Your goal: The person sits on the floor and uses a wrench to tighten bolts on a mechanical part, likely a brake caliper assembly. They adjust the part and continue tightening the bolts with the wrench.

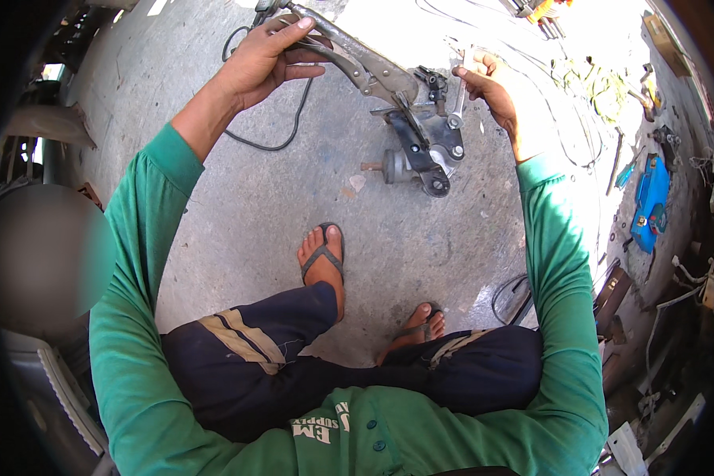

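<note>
My left hand (268, 62) grips the handle end of a pair of locking pliers (382, 73), thumb on top and some fingers stretched out below. The pliers slant down to the right, and their jaw end meets a dark metal bracket assembly (408, 133) on the concrete. A grey round part with a copper-coloured stub (390, 166) sticks out of its left side. Between the thumb and fingers of my right hand (490, 86) is a silver wrench (459, 99). Its lower end sits at a bolt on the bracket's right side; the exact fit is too small to tell.
A black cable (300, 119) curves over the floor on the left. To the right lie a blue tool case (650, 198), a screwdriver (625, 174), a tangled yellowish cord (603, 89) and scattered metal parts. My sandalled feet (323, 262) rest close below the bracket.
</note>
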A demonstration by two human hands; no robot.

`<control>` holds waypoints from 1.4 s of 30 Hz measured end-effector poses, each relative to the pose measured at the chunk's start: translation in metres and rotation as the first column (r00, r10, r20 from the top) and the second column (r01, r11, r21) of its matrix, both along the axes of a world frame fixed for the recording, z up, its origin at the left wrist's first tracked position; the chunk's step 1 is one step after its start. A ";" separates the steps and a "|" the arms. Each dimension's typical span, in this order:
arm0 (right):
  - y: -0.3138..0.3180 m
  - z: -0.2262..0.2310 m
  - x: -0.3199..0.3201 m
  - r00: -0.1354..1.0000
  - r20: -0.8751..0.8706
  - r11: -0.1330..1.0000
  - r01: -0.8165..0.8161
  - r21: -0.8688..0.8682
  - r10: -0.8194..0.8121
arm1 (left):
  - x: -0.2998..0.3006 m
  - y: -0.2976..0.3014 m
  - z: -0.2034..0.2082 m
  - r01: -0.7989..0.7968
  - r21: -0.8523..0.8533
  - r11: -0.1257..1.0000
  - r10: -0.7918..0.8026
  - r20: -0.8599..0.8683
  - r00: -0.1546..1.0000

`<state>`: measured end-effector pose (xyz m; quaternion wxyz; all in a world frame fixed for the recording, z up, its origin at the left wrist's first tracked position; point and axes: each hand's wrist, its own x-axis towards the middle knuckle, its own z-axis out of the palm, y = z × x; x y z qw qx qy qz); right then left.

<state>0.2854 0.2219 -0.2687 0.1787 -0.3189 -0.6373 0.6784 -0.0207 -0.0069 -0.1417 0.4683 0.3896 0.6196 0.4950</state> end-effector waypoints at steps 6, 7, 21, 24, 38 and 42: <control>-0.089 0.065 0.049 0.909 0.148 0.697 -0.397 0.597 0.390 | -0.040 -0.057 0.010 -0.075 -0.112 0.991 0.052 -0.199 0.979; -0.092 0.060 0.063 0.953 0.056 0.769 -0.275 0.578 0.298 | -0.046 -0.063 0.010 -0.095 -0.125 0.988 0.067 -0.209 0.976; -0.074 -0.010 0.095 0.825 -0.367 0.889 0.317 -0.330 -0.430 | -0.075 -0.108 0.009 -0.051 -0.581 0.812 -0.233 -0.404 0.885; -0.083 -0.012 0.099 0.801 -0.415 0.897 0.330 -0.294 -0.431 | -0.080 -0.119 0.006 -0.115 -0.622 0.774 -0.255 -0.473 0.844; -0.081 0.010 0.084 0.891 -0.249 0.925 0.360 -0.119 -0.379 | -0.099 -0.142 0.008 -0.102 -0.687 0.719 -0.318 -0.456 0.831; -0.085 0.004 0.085 0.874 -0.270 0.914 0.390 -0.111 -0.405 | -0.104 -0.145 0.009 -0.102 -0.678 0.728 -0.298 -0.448 0.843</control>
